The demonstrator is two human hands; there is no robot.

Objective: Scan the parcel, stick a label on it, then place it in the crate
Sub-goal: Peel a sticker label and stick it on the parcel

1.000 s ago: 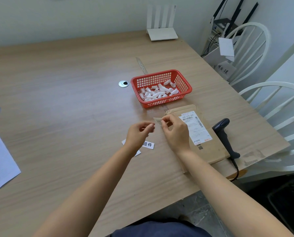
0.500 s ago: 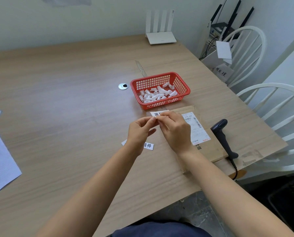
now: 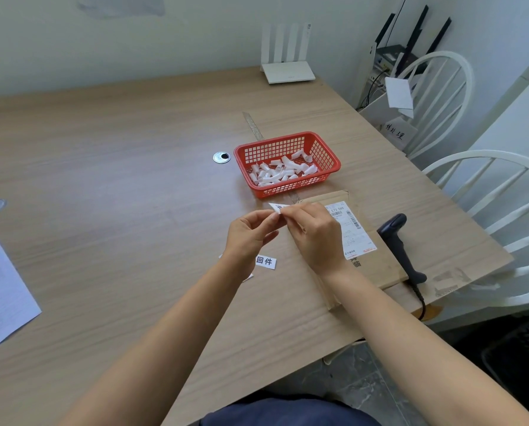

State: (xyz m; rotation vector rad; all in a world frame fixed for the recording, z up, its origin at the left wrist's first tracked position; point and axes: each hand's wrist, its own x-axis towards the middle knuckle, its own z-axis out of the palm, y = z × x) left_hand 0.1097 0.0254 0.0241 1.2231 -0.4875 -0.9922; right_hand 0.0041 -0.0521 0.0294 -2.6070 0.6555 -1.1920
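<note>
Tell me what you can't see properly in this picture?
All in the head view:
- Small label in both hands: fingers cover most of its print.
- Parcel: the right hand hides part of it, and its shipping label's text is too small to read.
- Paper sheet: cut off by the left edge.

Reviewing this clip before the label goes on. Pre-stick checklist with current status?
1. Small white paper label held at both hands: ok, pinched between left hand and right hand.
2. Backing peeled off: cannot tell, fingers cover most of it.
3. Flat brown cardboard parcel lying flat on the light wooden table: ok.
4. Bare cardboard free for the label: ok, beside the white printed shipping label.
5. Black handheld barcode scanner out of the way: ok, lying right of the parcel.
6. Crate reachable: cannot tell; only a red plastic mesh basket with white scraps is clearly seen.
</note>
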